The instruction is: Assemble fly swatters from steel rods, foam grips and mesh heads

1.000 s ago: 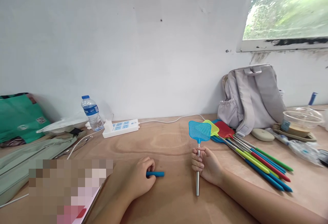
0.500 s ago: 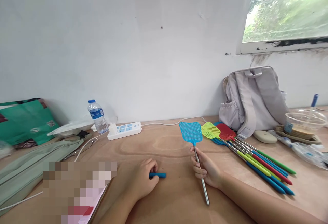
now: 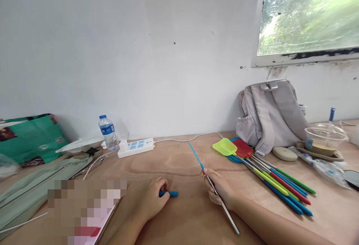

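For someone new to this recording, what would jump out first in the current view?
Probably the multicoloured fly swatters piled on the table at right, in front of the grey backpack. Next, nearer the middle, the right hand holds a blue-headed swatter edge-on to the camera, while the left hand holds a short blue tube.

One held swatter, one bottle, one backpack

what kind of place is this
Probably a casual indoor workspace, though whether home, office or workshop is unclear: a brown wooden tabletop runs along a plain white wall, holding a white rectangular plastic power strip and a light grey fabric backpack.
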A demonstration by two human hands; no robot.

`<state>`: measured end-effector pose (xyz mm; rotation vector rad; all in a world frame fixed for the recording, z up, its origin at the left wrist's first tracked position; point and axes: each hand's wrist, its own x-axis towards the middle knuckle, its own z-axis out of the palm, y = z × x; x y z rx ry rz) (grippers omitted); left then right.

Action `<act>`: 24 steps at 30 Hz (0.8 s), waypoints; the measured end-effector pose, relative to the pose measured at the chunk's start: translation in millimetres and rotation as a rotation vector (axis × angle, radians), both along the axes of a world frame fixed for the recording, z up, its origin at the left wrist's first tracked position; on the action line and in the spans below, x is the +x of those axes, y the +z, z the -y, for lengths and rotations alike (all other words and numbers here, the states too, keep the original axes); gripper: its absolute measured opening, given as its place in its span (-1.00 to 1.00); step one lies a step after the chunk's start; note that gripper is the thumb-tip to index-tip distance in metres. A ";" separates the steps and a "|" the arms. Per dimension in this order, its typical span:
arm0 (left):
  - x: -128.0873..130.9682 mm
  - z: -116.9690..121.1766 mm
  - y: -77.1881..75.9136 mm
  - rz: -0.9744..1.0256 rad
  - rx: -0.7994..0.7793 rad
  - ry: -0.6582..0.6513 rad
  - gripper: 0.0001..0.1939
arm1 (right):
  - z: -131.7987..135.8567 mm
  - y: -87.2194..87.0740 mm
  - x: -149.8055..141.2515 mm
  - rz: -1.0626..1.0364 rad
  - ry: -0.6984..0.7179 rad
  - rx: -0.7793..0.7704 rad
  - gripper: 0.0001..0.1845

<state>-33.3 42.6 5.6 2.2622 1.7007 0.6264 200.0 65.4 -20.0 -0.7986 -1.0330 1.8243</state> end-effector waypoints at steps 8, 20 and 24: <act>1.7 3.3 2.6 -0.042 -0.041 -0.016 -0.81 | -1.1 -3.4 -2.4 0.059 0.018 0.027 -0.66; -2.0 1.3 0.2 -0.018 -0.043 -0.051 -0.80 | 4.0 2.7 -2.9 0.158 0.066 0.068 -0.64; -3.0 1.6 -0.5 -0.009 -0.033 -0.052 -0.82 | 3.3 -0.1 -3.6 0.170 0.075 0.084 -0.65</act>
